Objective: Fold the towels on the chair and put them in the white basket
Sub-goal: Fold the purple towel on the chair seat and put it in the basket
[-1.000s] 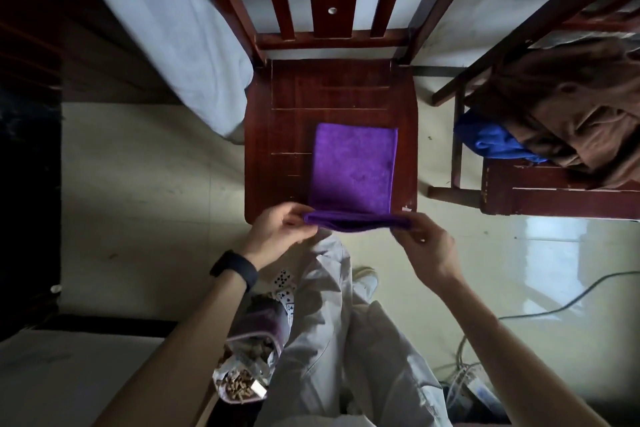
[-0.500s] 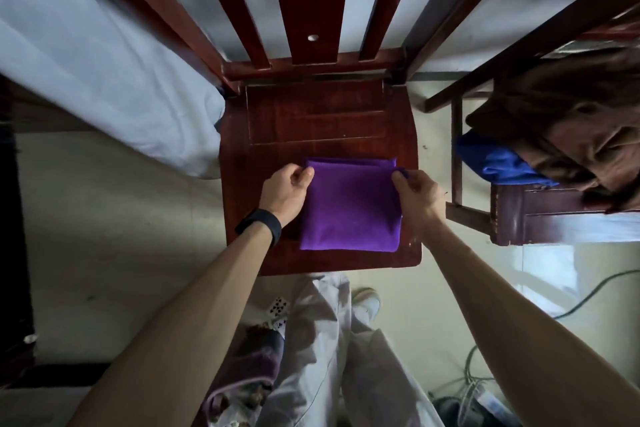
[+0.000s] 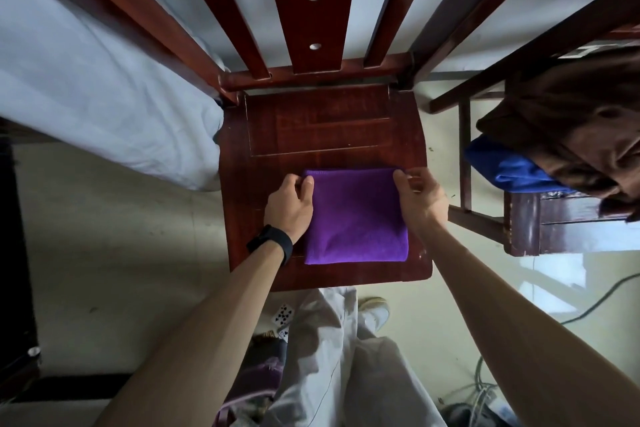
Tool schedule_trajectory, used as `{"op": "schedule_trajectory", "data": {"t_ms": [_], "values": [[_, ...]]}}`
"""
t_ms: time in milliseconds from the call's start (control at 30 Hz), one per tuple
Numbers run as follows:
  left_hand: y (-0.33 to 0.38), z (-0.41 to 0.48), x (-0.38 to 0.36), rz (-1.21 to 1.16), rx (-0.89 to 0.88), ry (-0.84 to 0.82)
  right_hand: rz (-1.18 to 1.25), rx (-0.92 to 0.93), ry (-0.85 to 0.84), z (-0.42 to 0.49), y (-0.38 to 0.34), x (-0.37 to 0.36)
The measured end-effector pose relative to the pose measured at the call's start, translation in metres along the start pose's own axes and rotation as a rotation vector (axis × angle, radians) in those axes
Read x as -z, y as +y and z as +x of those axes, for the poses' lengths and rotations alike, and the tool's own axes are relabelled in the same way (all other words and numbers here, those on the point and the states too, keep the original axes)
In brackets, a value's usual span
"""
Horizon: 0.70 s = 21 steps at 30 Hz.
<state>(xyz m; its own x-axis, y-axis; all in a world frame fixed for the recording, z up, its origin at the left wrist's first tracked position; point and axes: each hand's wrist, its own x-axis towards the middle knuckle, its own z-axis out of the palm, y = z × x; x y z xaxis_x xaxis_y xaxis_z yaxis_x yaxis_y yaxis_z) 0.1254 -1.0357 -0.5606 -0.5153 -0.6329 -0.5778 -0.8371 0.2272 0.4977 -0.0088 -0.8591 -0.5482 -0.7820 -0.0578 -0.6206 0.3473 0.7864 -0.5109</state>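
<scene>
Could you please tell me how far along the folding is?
Done: purple towel lies folded on the chair seat. In hand: left hand and right hand pinch its far corners. Left: blue towel, brown cloth heaped on the next chair; no basket visible.

Folded towel (image 3: 356, 218): on chair seat (image 3: 318, 128), front half. Left hand (image 3: 289, 206) at its far-left corner, right hand (image 3: 420, 199) at far-right corner. Mattress (image 3: 104, 107): left of seat. Second chair (image 3: 568, 218), bearing heaped towels (image 3: 571, 135): right.
</scene>
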Motion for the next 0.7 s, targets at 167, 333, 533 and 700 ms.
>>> {"op": "schedule_trajectory", "data": {"t_ms": [167, 333, 533, 700], "values": [[-0.001, 0.001, -0.001, 0.060, -0.008, 0.033, -0.078, 0.026, 0.053, 0.004, 0.002, -0.004], [-0.013, -0.024, -0.007, 0.379, -0.431, 0.333, -0.304, 0.436, 0.299, -0.038, 0.021, -0.013], [-0.027, -0.042, -0.034, 0.625, -0.668, 0.090, -0.689, 0.634, 0.043, -0.045, 0.049, -0.039], [-0.043, -0.015, -0.039, 0.682, -0.663, 0.080, -0.795, 0.653, 0.056, -0.025, 0.067, -0.046]]}}
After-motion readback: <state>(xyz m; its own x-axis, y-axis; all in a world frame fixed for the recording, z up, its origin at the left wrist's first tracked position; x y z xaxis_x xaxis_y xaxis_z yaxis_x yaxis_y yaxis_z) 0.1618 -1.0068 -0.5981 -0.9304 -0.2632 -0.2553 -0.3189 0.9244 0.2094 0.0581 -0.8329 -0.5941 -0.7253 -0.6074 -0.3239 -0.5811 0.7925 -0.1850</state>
